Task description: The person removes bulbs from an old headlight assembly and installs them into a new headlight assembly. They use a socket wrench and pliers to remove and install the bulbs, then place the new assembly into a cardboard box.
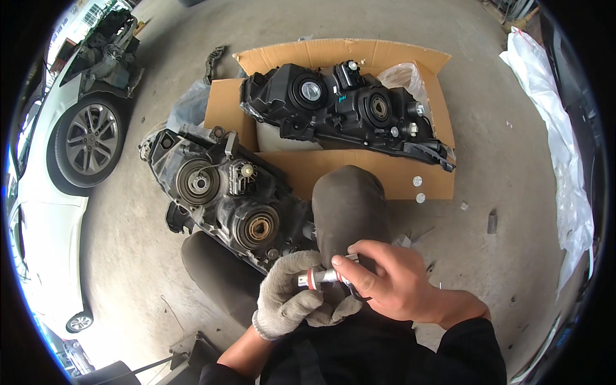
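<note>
In front of my lap, both hands meet at a small headlight bulb with a silver-white body and red rings. My left hand, in a pale knitted glove, is closed around its left end. The thumb and fingers of my bare right hand pinch the right end, where a short black cable loops below. Just beyond my hands, a dusty used headlight assembly lies with its back facing up. Its two round openings show, the nearer one with a brownish ring. Part of the bulb is hidden by my fingers.
A cleaner black headlight assembly rests across an opened cardboard box. My knees rise close to the used assembly. A white car stands on the left. White plastic sheeting hangs at the right, and small scraps lie on the concrete floor.
</note>
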Tool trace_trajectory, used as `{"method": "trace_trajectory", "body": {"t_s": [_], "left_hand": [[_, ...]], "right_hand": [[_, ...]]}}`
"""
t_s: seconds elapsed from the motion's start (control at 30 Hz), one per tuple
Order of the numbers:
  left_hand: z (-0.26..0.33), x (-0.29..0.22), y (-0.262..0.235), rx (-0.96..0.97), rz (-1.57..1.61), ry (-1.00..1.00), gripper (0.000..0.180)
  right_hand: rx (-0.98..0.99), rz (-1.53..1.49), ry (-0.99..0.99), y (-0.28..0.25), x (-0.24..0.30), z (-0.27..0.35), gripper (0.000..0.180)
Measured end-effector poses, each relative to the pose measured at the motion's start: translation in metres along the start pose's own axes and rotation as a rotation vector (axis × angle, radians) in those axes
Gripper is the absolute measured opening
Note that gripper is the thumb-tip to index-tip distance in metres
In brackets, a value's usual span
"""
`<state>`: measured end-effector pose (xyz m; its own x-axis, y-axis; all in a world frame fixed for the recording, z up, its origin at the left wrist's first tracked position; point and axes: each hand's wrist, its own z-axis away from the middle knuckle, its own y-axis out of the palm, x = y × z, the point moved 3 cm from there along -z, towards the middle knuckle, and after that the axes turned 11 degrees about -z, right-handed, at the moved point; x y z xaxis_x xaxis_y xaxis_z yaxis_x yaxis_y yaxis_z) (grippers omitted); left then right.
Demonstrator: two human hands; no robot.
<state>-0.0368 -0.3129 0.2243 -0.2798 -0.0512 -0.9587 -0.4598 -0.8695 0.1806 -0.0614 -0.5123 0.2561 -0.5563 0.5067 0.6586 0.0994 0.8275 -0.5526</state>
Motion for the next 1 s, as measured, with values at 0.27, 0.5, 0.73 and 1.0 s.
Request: {"method": "trace_trajectory", "body": {"t_s": [0.27, 0.5, 0.73, 1.0], "left_hand": [[0.004, 0.002, 0.0, 0.04, -0.304, 0.082, 0.057], [0.001, 0.004, 0.009, -0.097, -0.124, 0.079, 0.055], [-0.005, 0.011, 0.004, -0.108, 0.463, -0.249, 0.061], [0.0, 0.023, 0.006, -0.004, 0.7, -0.357, 0.072]], "right_hand": [[-0.068, -0.181, -0.039, 0.006, -0.003, 0.009, 0.061], [-0.061, -0.157, -0.078, -0.007, 0.002, 0.004, 0.055], [-0.106, -0.123, -0.022, -0.035, 0.005, -0.004, 0.044], [-0.182, -0.101, 0.028, -0.03, -0.001, -0.001, 0.07]]}}
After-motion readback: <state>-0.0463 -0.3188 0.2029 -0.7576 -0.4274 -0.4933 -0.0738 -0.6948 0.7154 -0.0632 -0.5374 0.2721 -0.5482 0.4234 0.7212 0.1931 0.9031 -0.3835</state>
